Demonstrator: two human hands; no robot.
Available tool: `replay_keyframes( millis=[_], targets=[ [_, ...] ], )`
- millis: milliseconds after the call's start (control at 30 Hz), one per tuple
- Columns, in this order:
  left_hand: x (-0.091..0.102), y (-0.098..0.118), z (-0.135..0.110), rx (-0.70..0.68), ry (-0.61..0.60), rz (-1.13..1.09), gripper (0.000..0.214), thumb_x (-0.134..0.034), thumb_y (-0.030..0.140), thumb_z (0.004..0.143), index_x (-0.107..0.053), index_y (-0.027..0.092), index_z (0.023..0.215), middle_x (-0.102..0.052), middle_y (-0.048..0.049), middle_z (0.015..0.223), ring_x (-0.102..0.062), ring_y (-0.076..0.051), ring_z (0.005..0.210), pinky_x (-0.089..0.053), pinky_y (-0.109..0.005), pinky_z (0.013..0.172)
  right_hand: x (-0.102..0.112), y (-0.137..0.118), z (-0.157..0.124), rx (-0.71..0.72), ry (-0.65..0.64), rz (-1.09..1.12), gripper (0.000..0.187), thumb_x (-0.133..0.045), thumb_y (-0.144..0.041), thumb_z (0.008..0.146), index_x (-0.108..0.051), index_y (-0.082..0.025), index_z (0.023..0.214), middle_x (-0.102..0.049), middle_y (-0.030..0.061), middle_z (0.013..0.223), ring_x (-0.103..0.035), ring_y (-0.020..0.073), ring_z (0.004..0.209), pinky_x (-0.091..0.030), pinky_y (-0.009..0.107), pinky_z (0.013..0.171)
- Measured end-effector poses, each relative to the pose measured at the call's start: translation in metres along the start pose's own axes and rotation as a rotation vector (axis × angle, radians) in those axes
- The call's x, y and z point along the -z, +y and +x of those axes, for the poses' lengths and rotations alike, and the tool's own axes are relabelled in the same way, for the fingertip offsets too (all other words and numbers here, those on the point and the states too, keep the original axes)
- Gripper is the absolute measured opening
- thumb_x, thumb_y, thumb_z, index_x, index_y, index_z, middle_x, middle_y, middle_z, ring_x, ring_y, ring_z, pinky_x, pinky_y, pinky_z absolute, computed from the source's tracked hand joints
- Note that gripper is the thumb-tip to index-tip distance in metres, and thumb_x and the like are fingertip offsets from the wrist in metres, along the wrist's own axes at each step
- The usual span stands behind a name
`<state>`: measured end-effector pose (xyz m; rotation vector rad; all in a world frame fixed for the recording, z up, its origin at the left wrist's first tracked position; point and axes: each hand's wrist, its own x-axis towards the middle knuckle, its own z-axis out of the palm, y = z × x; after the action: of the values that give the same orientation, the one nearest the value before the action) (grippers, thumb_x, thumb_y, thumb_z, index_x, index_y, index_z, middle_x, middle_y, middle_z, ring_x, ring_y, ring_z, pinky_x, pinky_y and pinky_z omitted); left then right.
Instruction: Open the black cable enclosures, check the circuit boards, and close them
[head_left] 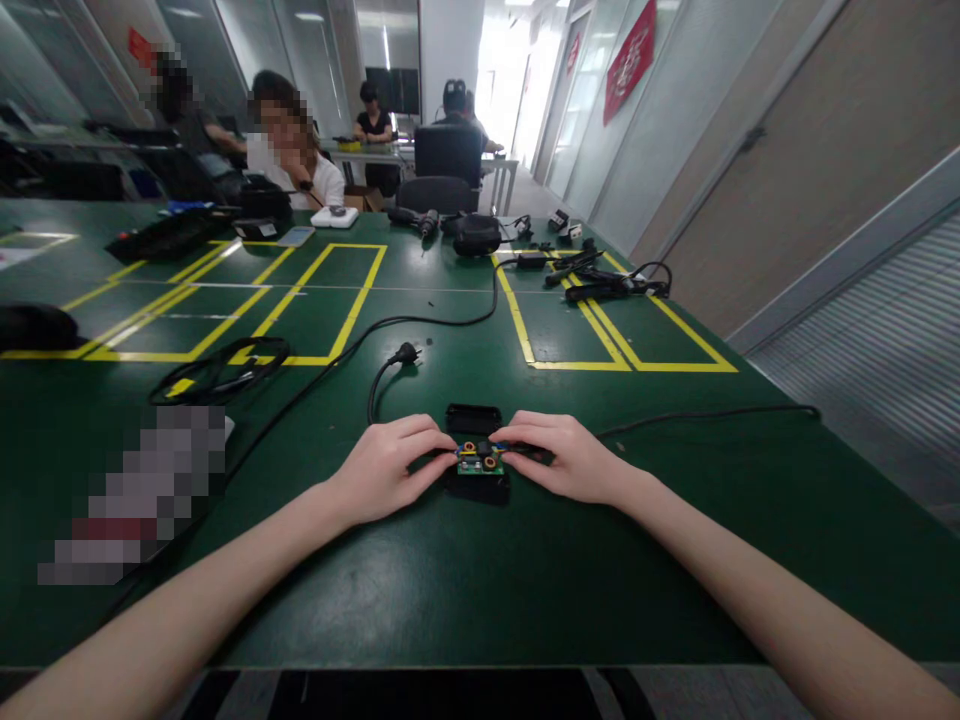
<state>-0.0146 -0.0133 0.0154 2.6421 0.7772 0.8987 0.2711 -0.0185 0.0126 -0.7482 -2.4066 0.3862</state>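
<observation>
A small green circuit board [480, 464] with copper-wound coils is held between both hands, low over the green table. My left hand [394, 462] pinches its left end, thumb and fingertips closed at the edge. At the opposite end, my right hand [564, 456] grips the board where a dark cable meets it. Just beyond the board lies one black plastic case half [473, 418]. Another black case piece [480, 489] sits under and in front of it, partly covered. A black power plug [406, 354] on a short cord rests beyond my left hand.
Coiled black cable [219, 372] and a pixelated object [150, 490] lie on the left. A long cord [712, 413] runs rightward. Toward the back are a power drill [416, 220], a black pouch [478, 235] and tangled adapters [600, 280]. Several people sit beyond the table [420, 590].
</observation>
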Motion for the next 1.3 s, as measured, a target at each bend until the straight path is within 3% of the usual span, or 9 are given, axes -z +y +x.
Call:
replay_keyframes(
  millis=[300,567,1000,1300],
  targets=[
    [0.004,0.001,0.001,0.0,-0.105,-0.132,0.017,-0.058,0.024,0.104,-0.073,0.018,0.101,-0.072,-0.0038,0.089,-0.07,-0.014,0.077,-0.052,-0.022,0.069,0.0,-0.009,-0.002,-0.029,-0.04,0.049,0.013,-0.062,-0.023,0.101,-0.074,-0.017,0.102,-0.072,0.0053,0.084,-0.063,0.0136,0.065,-0.048,0.025,0.06],
    [0.006,0.0,-0.001,0.043,-0.181,-0.182,0.016,-0.059,0.024,0.102,-0.073,0.017,0.103,-0.071,-0.0041,0.089,-0.067,-0.013,0.074,-0.05,-0.022,0.066,-0.005,-0.011,-0.001,-0.019,-0.008,0.146,0.013,-0.065,-0.021,0.1,-0.076,-0.015,0.1,-0.072,0.0051,0.081,-0.063,0.0126,0.063,-0.047,0.023,0.057],
    [0.006,-0.003,-0.002,0.068,-0.219,-0.194,0.016,-0.059,0.025,0.101,-0.074,0.018,0.101,-0.07,-0.0025,0.085,-0.065,-0.012,0.069,-0.048,-0.021,0.063,-0.013,-0.018,-0.003,-0.064,0.017,0.161,0.011,-0.066,-0.02,0.097,-0.077,-0.016,0.097,-0.074,0.0051,0.08,-0.066,0.0134,0.065,-0.05,0.023,0.06],
    [0.001,-0.004,-0.002,0.093,-0.193,-0.124,0.011,-0.06,0.023,0.1,-0.069,0.019,0.097,-0.07,-0.0033,0.088,-0.067,-0.016,0.081,-0.051,-0.025,0.072,-0.015,-0.012,-0.002,-0.084,0.044,0.064,0.013,-0.064,-0.021,0.098,-0.076,-0.016,0.099,-0.074,0.0055,0.082,-0.066,0.0139,0.065,-0.051,0.024,0.06]
  ],
)
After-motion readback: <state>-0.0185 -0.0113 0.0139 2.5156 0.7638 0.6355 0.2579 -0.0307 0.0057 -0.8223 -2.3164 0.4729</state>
